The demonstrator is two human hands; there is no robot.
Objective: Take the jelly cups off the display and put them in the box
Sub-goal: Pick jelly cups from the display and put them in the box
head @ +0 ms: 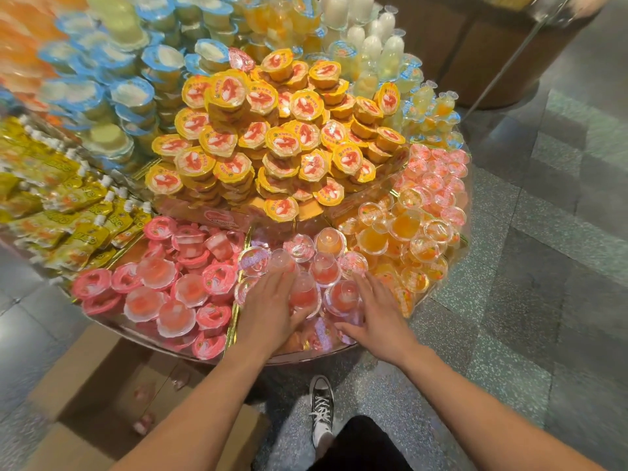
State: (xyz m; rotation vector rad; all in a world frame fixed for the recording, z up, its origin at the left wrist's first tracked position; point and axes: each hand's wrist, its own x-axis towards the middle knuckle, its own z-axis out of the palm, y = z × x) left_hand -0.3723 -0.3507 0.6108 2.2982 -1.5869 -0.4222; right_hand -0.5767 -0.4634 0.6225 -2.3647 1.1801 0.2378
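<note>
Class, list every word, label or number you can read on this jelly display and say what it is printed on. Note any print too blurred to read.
"Ch...": pink script on the label strip under the yellow lids; the rest is blurred.
Pink script on a clear cup lid: blurred, unreadable.
Red print on the yellow lids: too small to read.
Letters on the yellow pouches: blurred.
</note>
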